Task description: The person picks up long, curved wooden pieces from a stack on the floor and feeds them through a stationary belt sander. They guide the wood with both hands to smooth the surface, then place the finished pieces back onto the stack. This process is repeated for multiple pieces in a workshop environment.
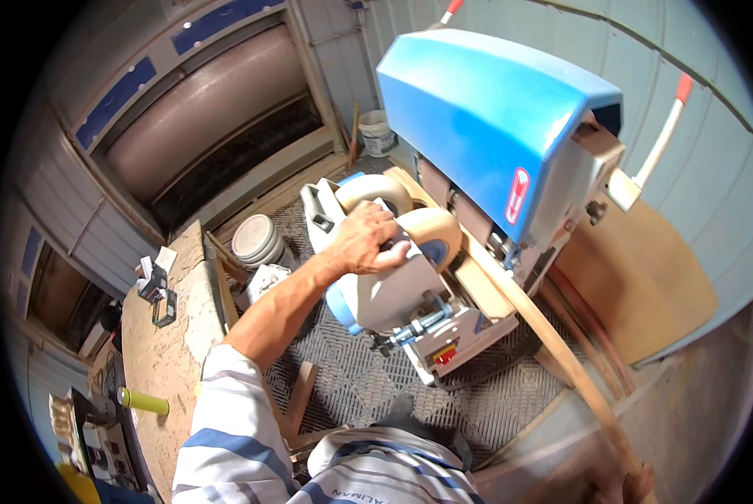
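A blue belt sander (477, 118) stands ahead, with its belt side facing a white roller feed unit (397, 298). My left hand (366, 239) lies over the top of this unit, fingers bent over its edge beside two pale rubber rollers (434, 235). Between rollers and sander runs a long wooden strip (553, 340), which curves down toward the lower right. At its near end my right hand (637, 485) is closed on the wood, partly cut off by the dark rim of the picture.
To the left is a worn workbench (171, 361) with a yellow-green bottle (144, 401) and small boxes (163, 307). Lidded buckets (256, 238) stand behind it. A tan board (637, 286) leans on the right wall. Patterned matting (351, 378) covers the floor.
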`<state>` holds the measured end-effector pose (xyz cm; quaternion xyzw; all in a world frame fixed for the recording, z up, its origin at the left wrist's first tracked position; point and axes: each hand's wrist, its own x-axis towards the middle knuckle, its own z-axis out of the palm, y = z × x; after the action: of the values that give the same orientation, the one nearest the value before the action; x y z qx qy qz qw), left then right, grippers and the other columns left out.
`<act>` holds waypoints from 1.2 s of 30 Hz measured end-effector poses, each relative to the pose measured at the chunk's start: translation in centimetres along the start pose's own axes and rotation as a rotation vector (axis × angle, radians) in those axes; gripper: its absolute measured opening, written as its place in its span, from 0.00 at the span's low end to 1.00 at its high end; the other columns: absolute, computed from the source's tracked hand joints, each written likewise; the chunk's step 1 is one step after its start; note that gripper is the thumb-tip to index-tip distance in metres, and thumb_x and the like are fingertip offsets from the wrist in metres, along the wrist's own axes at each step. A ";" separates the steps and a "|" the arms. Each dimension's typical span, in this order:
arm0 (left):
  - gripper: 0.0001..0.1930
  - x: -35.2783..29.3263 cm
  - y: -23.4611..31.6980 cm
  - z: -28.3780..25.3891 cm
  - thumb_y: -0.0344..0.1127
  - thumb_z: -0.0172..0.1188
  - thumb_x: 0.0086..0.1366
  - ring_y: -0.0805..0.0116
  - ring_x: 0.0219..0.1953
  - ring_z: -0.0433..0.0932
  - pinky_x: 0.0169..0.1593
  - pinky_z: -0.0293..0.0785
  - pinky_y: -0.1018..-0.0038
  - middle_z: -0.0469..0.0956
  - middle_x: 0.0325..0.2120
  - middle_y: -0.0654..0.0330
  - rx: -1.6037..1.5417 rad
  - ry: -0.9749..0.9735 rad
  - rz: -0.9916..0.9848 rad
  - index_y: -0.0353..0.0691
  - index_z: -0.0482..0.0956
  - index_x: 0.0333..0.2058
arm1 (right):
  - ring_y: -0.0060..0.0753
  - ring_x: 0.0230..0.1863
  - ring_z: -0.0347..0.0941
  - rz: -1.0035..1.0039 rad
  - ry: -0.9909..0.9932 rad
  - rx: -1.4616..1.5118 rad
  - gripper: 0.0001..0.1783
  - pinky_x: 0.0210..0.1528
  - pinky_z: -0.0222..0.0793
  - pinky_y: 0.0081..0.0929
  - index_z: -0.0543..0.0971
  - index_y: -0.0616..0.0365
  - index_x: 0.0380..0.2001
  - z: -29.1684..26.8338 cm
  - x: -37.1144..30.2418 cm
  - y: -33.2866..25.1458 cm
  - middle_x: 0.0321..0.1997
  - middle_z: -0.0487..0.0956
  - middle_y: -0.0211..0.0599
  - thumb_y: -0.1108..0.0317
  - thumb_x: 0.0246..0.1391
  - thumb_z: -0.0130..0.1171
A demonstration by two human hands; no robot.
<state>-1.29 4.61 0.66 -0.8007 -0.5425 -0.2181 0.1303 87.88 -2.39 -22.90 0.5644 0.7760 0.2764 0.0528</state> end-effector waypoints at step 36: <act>0.14 -0.5 -0.5 0.9 0.43 0.55 0.55 0.57 0.27 0.65 0.38 0.60 0.65 0.68 0.20 0.55 -0.035 0.017 -0.019 0.38 0.73 0.19 | 0.56 0.29 0.66 0.222 0.078 0.482 0.08 0.31 0.61 0.46 0.67 0.61 0.27 -5.6 4.1 -4.7 0.24 0.68 0.49 0.69 0.47 0.54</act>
<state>-1.72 4.86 -0.41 -0.7957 -0.5453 -0.2354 0.1189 80.24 -1.72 -19.52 0.6311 0.7544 0.1091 -0.1438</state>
